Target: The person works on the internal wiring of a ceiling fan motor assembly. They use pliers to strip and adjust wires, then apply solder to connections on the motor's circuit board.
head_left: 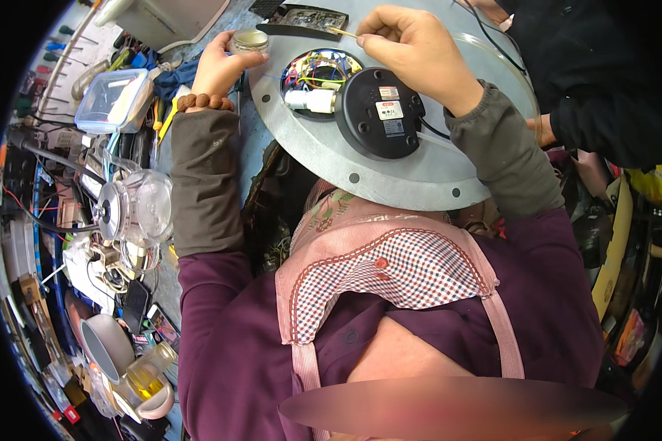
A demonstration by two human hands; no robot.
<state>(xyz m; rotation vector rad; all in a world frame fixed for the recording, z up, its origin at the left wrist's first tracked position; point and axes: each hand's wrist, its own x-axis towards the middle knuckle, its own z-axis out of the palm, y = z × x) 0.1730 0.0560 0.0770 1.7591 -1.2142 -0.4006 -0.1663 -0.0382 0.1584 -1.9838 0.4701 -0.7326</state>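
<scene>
My left hand (217, 72) is closed round a small glass jar (248, 41) with pale yellowish stuff in it. My right hand (423, 53) pinches a thin yellowish stick (343, 31), its tip over a small circuit board (309, 18) in a dark casing. Beneath both hands lies a large grey metal disc (320, 158). A round opening in it shows coloured wires (324, 65) and a white cylindrical part (312, 100). Beside that opening, a round black plastic unit (368, 121) with labels rests on the disc, a black cable coming from its side.
At left are a clear plastic box (114, 99), a glass teapot (136, 206), a grey pan-like vessel (107, 345) and a glass pitcher (148, 375) with yellow liquid. Screwdrivers (55, 45) hang at the far left. Another person's dark sleeve (588, 110) reaches the disc's right edge.
</scene>
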